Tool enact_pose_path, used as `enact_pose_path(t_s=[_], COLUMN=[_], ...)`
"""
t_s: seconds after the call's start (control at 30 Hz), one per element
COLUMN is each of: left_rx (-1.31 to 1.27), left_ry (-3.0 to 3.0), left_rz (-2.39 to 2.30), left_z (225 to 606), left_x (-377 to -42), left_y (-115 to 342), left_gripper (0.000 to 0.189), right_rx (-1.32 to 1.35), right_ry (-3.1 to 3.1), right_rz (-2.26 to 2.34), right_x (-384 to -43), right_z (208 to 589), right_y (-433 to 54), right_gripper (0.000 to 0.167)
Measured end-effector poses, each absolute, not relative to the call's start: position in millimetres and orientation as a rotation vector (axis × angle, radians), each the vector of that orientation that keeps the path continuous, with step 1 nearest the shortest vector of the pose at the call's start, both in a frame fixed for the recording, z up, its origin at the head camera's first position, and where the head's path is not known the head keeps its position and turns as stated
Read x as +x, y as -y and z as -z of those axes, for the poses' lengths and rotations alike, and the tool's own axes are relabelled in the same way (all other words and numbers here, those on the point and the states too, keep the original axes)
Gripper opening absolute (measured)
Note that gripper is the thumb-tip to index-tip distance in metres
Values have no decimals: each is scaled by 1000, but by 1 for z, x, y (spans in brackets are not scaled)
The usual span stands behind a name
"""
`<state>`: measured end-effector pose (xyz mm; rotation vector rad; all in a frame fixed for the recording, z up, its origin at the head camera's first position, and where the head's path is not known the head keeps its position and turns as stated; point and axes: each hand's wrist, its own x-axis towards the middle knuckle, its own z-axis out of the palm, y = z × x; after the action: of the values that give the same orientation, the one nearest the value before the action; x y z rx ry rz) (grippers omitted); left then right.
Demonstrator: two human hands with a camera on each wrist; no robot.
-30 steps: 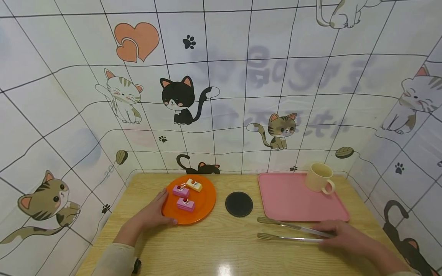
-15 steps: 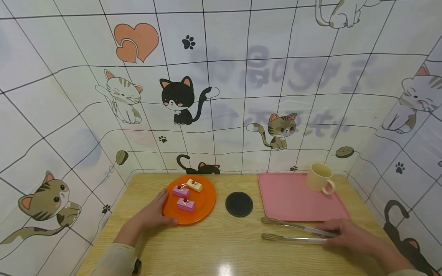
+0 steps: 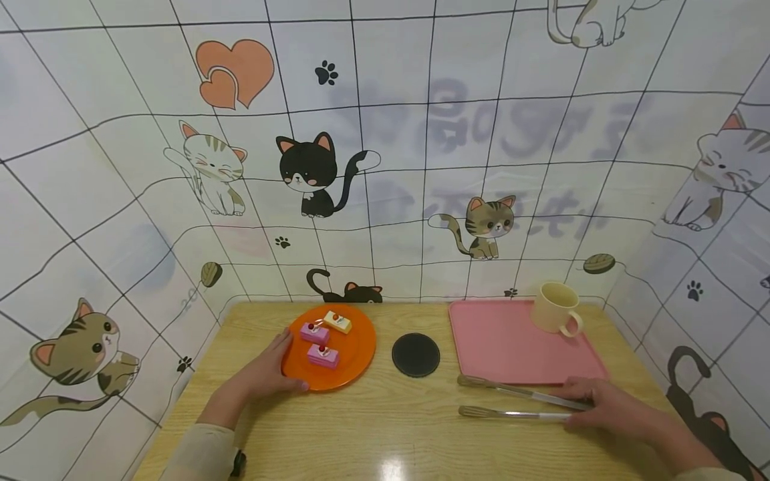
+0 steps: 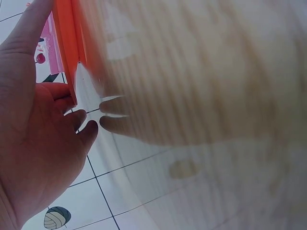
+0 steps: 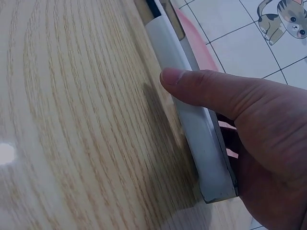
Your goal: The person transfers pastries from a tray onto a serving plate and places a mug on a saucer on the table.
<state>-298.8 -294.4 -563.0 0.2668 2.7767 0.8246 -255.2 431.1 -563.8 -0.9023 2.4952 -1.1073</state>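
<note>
An orange plate [image 3: 357, 351] stands at the back left of the table. On it sit two pink toy cake slices [image 3: 323, 357] and a yellow one [image 3: 337, 322], each topped with a red ball. My left hand [image 3: 265, 374] holds the plate's left edge, thumb at the front rim and fingers along the side. In the left wrist view, the plate's rim [image 4: 68, 43] runs between thumb and fingertips. At the front right, my right hand [image 3: 607, 414] grips metal tongs [image 3: 511, 415] by their white handle ends [image 5: 192, 110]. The tongs' arms are spread, tips pointing left, nothing between them.
A round black coaster [image 3: 416, 355] lies between the plate and a pink tray [image 3: 511, 347]. The cream mug [image 3: 553, 308] stands on the tray's back right corner. Cat-patterned sheeting [image 3: 391, 254] closes off the back and both sides of the wooden table [image 3: 361, 434].
My right hand and the tongs have shifted slightly right. My left hand and the plate have stayed where they were.
</note>
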Motion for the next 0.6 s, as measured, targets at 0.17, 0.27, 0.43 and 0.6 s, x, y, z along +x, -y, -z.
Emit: enact_pose_path(t_s=[0.17, 0.27, 0.43, 0.6], left_rx=[265, 257, 259, 262], left_ry=[-2774, -2773, -2772, -2772], left_rz=[-827, -830, -838, -833], left_z=[563, 564, 565, 565], left_x=[-299, -300, -301, -301], left_y=[295, 295, 296, 296], left_gripper=[137, 138, 138, 138], right_rx=[-815, -844, -938, -891], right_ry=[-2497, -2504, -2543, -2573], right_rz=[1089, 1104, 1149, 1142], right_x=[-255, -255, -255, -252], right_z=[564, 565, 568, 570], right_y=[-431, -430, -430, -431], right_gripper=[37, 38, 40, 41])
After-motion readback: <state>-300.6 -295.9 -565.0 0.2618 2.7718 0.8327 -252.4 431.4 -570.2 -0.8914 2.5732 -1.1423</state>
